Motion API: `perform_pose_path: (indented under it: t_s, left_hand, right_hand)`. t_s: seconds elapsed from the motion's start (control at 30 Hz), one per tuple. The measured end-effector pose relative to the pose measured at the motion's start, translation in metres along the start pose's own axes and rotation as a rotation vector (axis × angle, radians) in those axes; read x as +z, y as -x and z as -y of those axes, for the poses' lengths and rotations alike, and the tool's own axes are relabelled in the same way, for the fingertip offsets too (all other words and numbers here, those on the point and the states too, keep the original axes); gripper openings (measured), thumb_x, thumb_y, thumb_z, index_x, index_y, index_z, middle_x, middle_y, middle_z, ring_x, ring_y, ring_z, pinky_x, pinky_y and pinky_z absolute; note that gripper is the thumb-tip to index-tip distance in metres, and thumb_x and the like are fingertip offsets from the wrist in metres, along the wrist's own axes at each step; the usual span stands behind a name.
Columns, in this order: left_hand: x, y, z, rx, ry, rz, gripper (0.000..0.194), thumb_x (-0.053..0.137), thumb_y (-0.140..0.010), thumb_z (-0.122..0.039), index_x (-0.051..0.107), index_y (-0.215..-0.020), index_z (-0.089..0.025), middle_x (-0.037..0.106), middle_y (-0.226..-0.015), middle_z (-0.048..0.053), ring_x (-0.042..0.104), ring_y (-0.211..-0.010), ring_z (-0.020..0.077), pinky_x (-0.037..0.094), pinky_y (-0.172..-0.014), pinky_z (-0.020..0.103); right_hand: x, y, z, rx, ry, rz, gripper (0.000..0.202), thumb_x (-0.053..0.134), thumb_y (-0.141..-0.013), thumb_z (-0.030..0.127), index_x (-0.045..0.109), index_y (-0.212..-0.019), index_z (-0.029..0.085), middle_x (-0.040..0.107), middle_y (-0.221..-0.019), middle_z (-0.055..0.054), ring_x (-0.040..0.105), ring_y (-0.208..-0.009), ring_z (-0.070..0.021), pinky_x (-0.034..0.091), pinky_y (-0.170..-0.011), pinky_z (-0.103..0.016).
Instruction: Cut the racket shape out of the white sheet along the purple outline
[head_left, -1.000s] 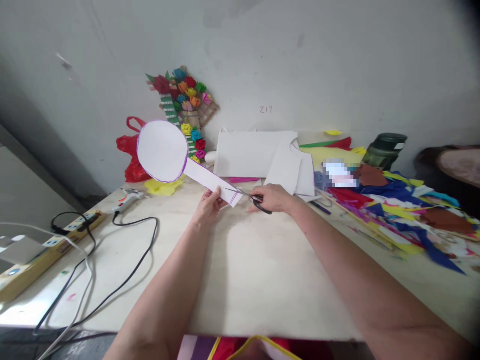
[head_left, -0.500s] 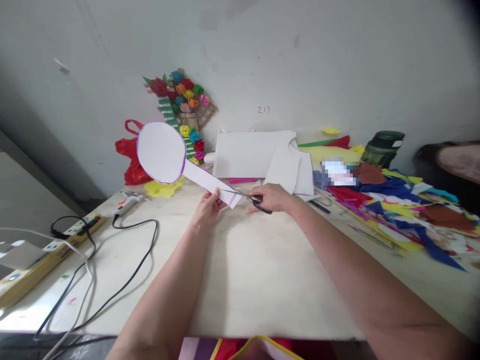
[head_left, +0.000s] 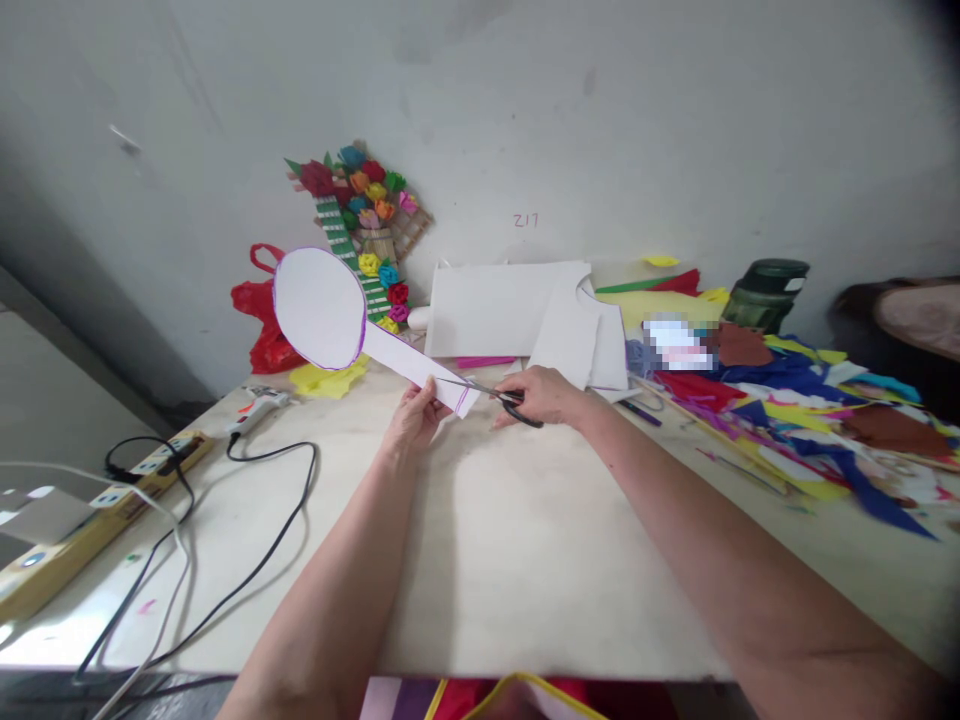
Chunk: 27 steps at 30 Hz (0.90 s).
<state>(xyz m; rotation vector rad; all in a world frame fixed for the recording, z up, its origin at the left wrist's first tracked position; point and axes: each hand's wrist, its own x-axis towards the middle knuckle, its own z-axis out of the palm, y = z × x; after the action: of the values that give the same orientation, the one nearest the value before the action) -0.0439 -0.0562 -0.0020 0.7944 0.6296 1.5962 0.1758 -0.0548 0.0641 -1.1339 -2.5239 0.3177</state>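
Observation:
A white paper cutout point(head_left: 319, 308) with a round head and a long straight strip is held up over the table, its edges marked in purple line. My left hand point(head_left: 420, 413) pinches the strip near its lower end, thumb on top. In my right hand point(head_left: 541, 394) is a pair of scissors point(head_left: 513, 403) with dark handles, fingers closed round them. Their blades lie across the strip's lower end, close to purple lines drawn there. Whether the blades are fully together I cannot tell.
White sheets point(head_left: 502, 310) lean at the wall behind my hands. Coloured scraps point(head_left: 810, 400) and a green bottle point(head_left: 769, 295) are on the right. Paper flowers point(head_left: 367, 190), a red plastic bag point(head_left: 274, 335), a power strip point(head_left: 112, 515) and cables point(head_left: 296, 510) are on the left.
The paper cutout's round head has shifted and turned slightly, down and to the left. Both hands keep their grip in nearly the same place.

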Motion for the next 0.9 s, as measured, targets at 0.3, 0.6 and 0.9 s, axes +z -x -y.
perform_pose_path:
  t_s: [0.3,0.6,0.9]
  left_hand:
    - [0.001,0.001,-0.001,0.009,0.009,0.012,0.014,0.063,-0.074,-0.019,0.055,-0.084,-0.016,0.062,-0.063,-0.002,0.054,-0.045,0.0074,0.053,-0.052,0.023]
    - [0.003,0.002,-0.002,0.003,-0.017,-0.013,0.016,0.062,-0.075,-0.022,0.054,-0.087,-0.017,0.063,-0.066,-0.002,0.057,-0.049,0.0071,0.053,-0.056,0.021]
    - [0.003,0.001,-0.001,0.005,-0.029,-0.016,0.019,0.064,-0.073,-0.021,0.053,-0.088,-0.016,0.065,-0.069,0.0,0.062,-0.057,0.0103,0.055,-0.058,0.024]
  right_hand:
    - [0.005,-0.001,-0.004,0.008,-0.093,-0.01,0.036,0.065,-0.058,0.052,0.067,-0.08,0.025,0.056,-0.06,0.004,0.046,-0.058,-0.0101,0.029,-0.055,-0.022]
    - [0.012,-0.001,-0.008,-0.042,-0.207,-0.09,0.037,0.068,-0.055,0.052,0.067,-0.072,0.02,0.046,-0.052,0.006,0.037,-0.052,-0.0071,0.025,-0.05,-0.02]
    - [0.019,-0.008,-0.013,0.237,-0.702,-0.096,0.036,0.07,-0.058,0.042,0.064,-0.076,0.012,0.052,-0.055,0.001,0.045,-0.047,-0.0083,0.032,-0.042,-0.02]
